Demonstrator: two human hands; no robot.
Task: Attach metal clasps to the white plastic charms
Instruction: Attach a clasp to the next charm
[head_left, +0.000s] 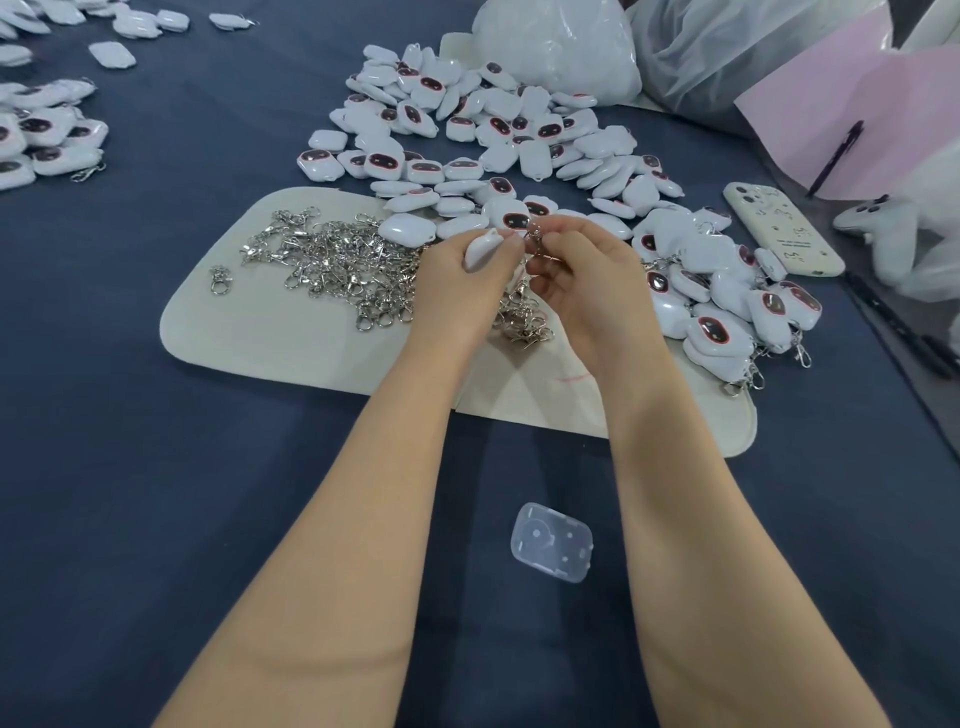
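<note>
My left hand (460, 283) grips a white plastic charm (480, 249) above the cream mat (249, 322). My right hand (582, 275) pinches a small metal clasp (535, 236) right beside the charm's edge. A heap of loose silver clasps (337, 260) lies on the mat to the left of my hands. A big pile of white charms (493, 135) with dark faces spreads behind my hands. On the right lies a smaller group of charms with clasps on them (727, 306).
A phone in a cream case (782, 228) lies at the right. A clear plastic tray piece (551, 542) sits between my forearms. White plastic bags (561, 47) and pink sheets (883, 114) stand at the back right. More charms (47, 135) lie far left on the blue cloth.
</note>
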